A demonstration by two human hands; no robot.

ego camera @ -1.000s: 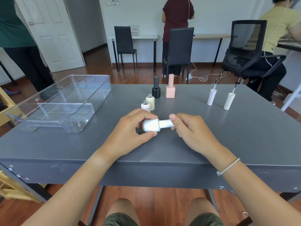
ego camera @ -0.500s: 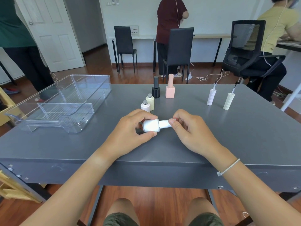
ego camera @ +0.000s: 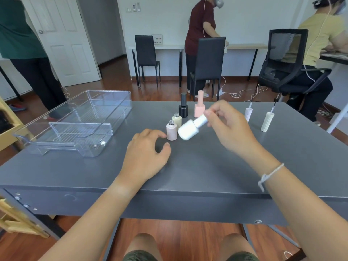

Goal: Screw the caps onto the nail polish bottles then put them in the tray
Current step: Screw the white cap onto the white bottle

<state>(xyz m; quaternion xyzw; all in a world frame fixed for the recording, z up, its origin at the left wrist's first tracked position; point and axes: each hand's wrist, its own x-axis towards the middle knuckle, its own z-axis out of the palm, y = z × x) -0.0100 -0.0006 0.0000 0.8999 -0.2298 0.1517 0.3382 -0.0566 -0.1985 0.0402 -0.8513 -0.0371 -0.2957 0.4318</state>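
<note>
My right hand (ego camera: 228,129) holds a capped white nail polish bottle (ego camera: 189,130) by its cap, tilted above the grey table (ego camera: 207,166). My left hand (ego camera: 146,159) rests open on the table with nothing in it. Behind it stand two uncapped bottles, a pale pink one (ego camera: 171,131) and a pale yellow one (ego camera: 176,120). Farther back stand a capped black bottle (ego camera: 183,108) and a capped peach bottle (ego camera: 199,107). Two loose white caps with brushes pointing up (ego camera: 248,114) (ego camera: 267,121) stand at the right. The clear plastic tray (ego camera: 56,127) sits at the left.
The tray holds a smaller clear insert (ego camera: 79,130) near its front. Black chairs (ego camera: 207,65) and an office chair (ego camera: 286,61) stand beyond the table's far edge. Three people are in the room behind.
My left hand has let go of the white bottle and dropped to the table. My right hand has lifted the capped bottle up and away, holding it by the cap.
</note>
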